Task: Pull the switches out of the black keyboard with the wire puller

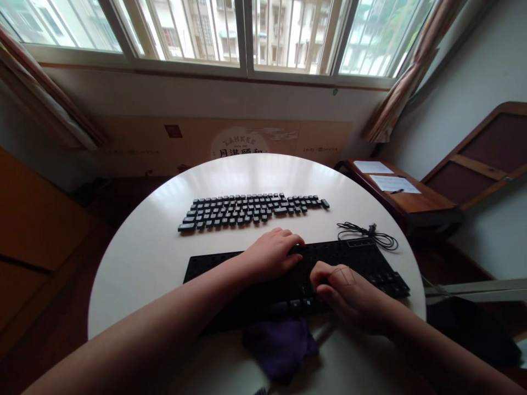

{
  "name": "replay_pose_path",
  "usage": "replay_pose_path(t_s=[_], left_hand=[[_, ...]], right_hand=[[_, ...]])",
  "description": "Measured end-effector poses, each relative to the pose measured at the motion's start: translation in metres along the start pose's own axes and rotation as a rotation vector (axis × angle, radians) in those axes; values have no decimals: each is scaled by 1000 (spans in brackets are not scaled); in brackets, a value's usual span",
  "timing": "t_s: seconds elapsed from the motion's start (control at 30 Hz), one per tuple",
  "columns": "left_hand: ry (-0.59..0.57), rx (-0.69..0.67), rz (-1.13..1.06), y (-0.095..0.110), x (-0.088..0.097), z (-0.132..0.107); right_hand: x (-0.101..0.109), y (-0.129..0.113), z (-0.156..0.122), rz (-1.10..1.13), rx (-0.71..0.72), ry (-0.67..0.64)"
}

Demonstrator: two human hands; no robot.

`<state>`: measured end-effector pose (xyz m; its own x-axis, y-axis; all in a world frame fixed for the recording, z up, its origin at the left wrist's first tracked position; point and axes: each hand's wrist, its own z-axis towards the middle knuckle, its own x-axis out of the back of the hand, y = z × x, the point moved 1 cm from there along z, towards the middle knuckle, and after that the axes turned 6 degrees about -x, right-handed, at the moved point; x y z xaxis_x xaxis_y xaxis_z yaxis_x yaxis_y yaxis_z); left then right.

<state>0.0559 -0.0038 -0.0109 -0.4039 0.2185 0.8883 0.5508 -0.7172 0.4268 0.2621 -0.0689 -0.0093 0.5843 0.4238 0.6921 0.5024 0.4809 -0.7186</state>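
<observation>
A black keyboard (255, 296) lies across the near part of the round white table, with most of its keycaps off and a few left along the bottom row and at the right end. My left hand (278, 252) rests on its upper middle, fingers bent, thumb apart from the index finger. Just to the right, my right hand (341, 285) is closed above the keyboard, thumb against curled fingers; whatever they hold is hidden. Beyond the keyboard, loose black keycaps (234, 211) are laid out in rows. A purple cloth (282, 348) lies at the keyboard's near edge.
A coiled black cable (385, 240) sits at the table's right. The table's white top (135, 258) has a curved edge. Past it, a wooden side table (432, 200) bears papers (395, 184) and a pen. A cardboard panel (135, 137) stands below the window.
</observation>
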Motion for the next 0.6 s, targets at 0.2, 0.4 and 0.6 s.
replay_pose_path(t_s=[0.2,0.4,0.6], left_hand=[[-2,11,-8,-2,0,0],[48,-35,-37,-2,5,-1],[134,-173,-173,7,16,-4]], right_hand=[[-9,9,-3,150,-1,123],[-15,19,1,728,-101,323],[-16,18,2,645,-119,344]])
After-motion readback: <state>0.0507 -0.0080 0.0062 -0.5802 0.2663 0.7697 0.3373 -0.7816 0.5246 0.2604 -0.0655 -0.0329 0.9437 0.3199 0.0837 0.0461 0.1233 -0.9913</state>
